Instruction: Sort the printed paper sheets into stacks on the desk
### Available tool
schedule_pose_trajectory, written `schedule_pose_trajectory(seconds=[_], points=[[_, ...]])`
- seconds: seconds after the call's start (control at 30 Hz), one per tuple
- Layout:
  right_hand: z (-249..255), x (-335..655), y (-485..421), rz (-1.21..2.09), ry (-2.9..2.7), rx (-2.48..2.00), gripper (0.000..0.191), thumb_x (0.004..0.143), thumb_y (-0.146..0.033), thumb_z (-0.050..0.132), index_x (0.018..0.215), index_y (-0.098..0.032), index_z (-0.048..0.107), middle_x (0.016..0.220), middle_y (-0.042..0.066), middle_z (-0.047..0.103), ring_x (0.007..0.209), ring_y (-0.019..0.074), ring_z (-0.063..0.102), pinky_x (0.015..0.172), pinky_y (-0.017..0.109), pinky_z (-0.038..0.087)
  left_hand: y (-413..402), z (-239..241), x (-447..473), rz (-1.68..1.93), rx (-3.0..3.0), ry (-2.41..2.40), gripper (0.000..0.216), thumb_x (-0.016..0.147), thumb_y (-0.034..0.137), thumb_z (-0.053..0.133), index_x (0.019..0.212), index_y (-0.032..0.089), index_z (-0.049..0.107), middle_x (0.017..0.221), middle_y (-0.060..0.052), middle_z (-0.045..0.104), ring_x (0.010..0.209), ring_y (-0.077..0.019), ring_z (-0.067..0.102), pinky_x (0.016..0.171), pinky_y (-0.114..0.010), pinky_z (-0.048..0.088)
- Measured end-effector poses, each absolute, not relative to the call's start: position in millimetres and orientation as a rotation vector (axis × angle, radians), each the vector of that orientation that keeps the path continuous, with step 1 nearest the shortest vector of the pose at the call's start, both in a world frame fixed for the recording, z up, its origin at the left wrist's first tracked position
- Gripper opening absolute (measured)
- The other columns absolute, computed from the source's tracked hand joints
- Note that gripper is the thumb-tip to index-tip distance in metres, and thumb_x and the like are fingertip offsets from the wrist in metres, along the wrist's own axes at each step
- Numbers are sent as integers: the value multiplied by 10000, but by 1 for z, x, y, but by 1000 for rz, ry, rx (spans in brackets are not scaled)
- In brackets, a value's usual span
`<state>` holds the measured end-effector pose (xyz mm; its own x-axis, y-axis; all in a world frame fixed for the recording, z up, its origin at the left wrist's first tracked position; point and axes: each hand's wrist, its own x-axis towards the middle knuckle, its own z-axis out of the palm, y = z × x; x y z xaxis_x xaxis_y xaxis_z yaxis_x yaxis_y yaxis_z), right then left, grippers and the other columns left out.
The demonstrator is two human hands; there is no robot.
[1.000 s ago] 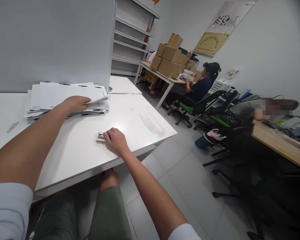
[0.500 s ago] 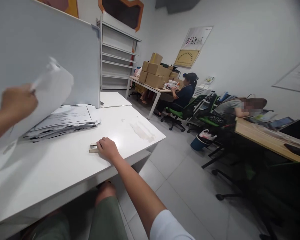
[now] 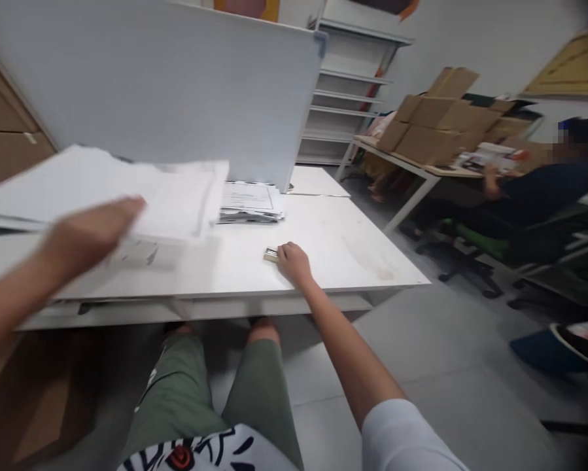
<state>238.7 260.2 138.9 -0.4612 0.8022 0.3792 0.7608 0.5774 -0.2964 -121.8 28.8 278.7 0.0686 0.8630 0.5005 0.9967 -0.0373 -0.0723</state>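
Note:
My left hand [image 3: 92,229], blurred by motion, is closed on a white sheet of paper [image 3: 180,196] held above the desk at the left. Behind that hand lie more white sheets [image 3: 53,180]; where they end and the held paper begins is hard to make out. My right hand [image 3: 294,263] rests on the white desk [image 3: 318,226] with its fingers wrapped round a small stapler [image 3: 271,255], whose end sticks out to the left. Beyond the stapler sits a stack of printed papers [image 3: 252,204], partly covered by the held paper.
A grey partition board [image 3: 176,91] stands along the desk's back. Brown cardboard [image 3: 9,150] is at the far left. To the right, a person [image 3: 543,196] sits at another table with cardboard boxes [image 3: 435,131]. Metal shelves [image 3: 347,111] stand behind, and a blue bin [image 3: 553,350] is on the floor.
The view has swung left. My left hand has carried the paper from a raised, tilted position to a lower, flatter one over the desk's left side. My right hand stays on the stapler.

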Motion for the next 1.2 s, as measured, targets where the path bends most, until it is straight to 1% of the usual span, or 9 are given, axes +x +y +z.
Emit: schedule_pose_trajectory(seconds=[0.1,0.27,0.47,0.6,0.73,0.9,1.03,1.1,1.2], points=[[135,242,256,111,-2336,-1226,346,1004,-268,374,786,-171,624,869,79,625,831,177,531,697,284,298,-5,223,-104,-217,-2138,-1961,487,1012,154,199,1372,125,526,1303,-86,639,1211,-174,590,1085,-382,441],[129,244,253,58,-2328,-1232,353,997,-274,371,753,-170,603,846,77,617,805,172,524,671,291,276,-24,160,-97,-81,-2166,-2075,595,928,39,208,1455,173,451,1351,-88,615,1274,-153,556,1129,-342,393],[127,244,250,39,-2341,-1245,347,992,-280,372,734,-172,578,819,67,605,789,165,522,646,289,263,-39,158,-114,-124,-2311,-2054,489,957,251,349,1407,162,517,1456,-87,517,1407,-214,407,1175,-394,336],[126,244,246,45,-2334,-1248,350,983,-280,368,725,-174,579,818,68,605,777,166,519,647,293,266,-43,154,-105,-449,-2074,-2337,491,998,354,295,1339,154,586,1402,-70,570,1326,-204,512,1113,-360,427],[129,245,249,81,-2321,-1230,353,965,-293,364,721,-177,592,815,81,613,762,177,518,652,299,282,-42,142,-79,-601,-1833,-2374,426,978,261,330,1251,175,646,1315,-54,641,1259,-212,577,1081,-386,468],[135,248,223,144,-2007,-1098,344,931,-346,355,820,-172,631,894,122,652,858,221,552,774,346,362,-38,135,-46,-414,-2079,-2070,452,916,102,361,1277,167,625,1343,-78,621,1321,-207,519,1109,-400,433],[120,235,140,647,-1540,-1134,447,912,-550,389,767,-187,606,779,97,632,782,223,567,748,364,424,-41,143,-50,-226,-2039,-2208,532,916,222,457,1447,193,474,1511,-71,446,1443,-290,339,1189,-518,277],[108,224,95,1303,-1530,-1111,480,813,-655,537,783,-186,632,732,83,650,704,217,591,670,348,458,-48,150,-72,-127,-1888,-2418,718,865,393,574,1520,197,354,1582,-89,315,1472,-375,231,1179,-599,222],[99,205,55,2093,-1194,-1006,545,754,-676,635,994,-187,661,972,119,721,820,233,675,704,345,528,-64,162,-124,-33,-1768,-2585,861,824,550,596,1551,214,278,1610,-116,234,1478,-403,186,1164,-606,223]])
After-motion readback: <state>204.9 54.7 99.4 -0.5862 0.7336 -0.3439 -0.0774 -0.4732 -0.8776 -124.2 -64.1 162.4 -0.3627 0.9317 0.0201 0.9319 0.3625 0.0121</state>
